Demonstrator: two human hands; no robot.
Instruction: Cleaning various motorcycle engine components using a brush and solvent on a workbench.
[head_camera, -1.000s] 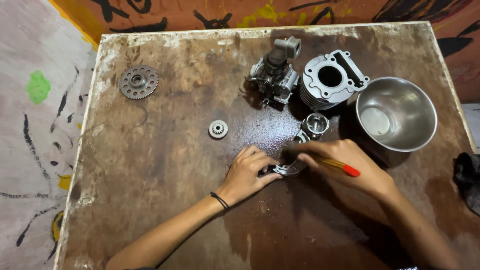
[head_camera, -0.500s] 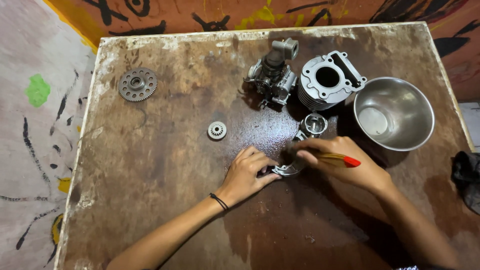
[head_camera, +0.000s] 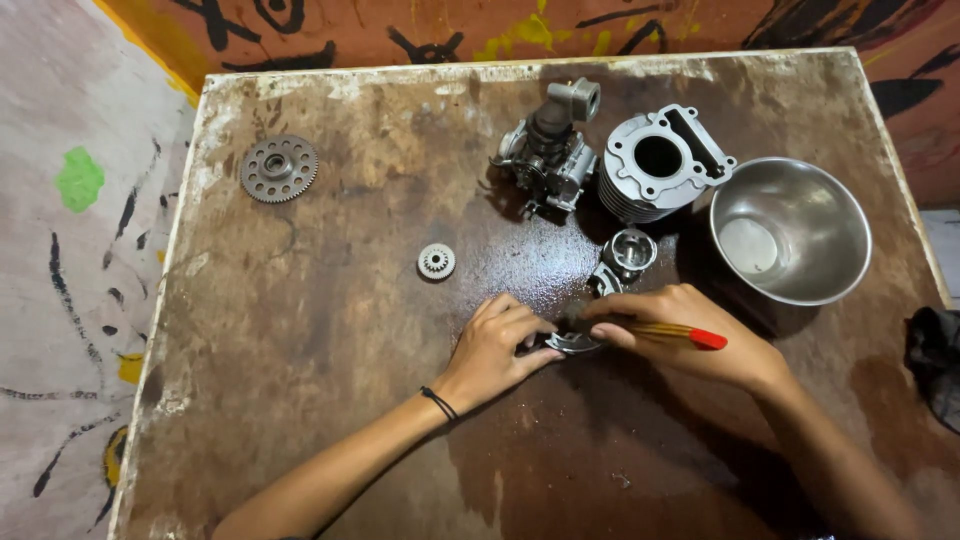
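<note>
On a stained brown table (head_camera: 300, 400) my left hand (head_camera: 495, 350) pinches a small curved metal part (head_camera: 573, 344) against the tabletop. My right hand (head_camera: 690, 335) holds a thin tool with a wooden shaft and a red end (head_camera: 705, 339), its tip at that same part. Just beyond my fingers stands a small piston (head_camera: 628, 250), with another small metal piece (head_camera: 603, 283) beside it.
Behind the piston are a finned engine cylinder (head_camera: 660, 165) and a carburettor (head_camera: 548, 150). A steel bowl (head_camera: 790, 230) sits at the right. A large toothed disc (head_camera: 279, 169) lies far left, a small gear (head_camera: 436, 261) mid-table, a dark rag (head_camera: 935, 360) at the right edge.
Both hands stay on the small metal part; the fingers have only shifted slightly. Nothing else on the table has moved.
</note>
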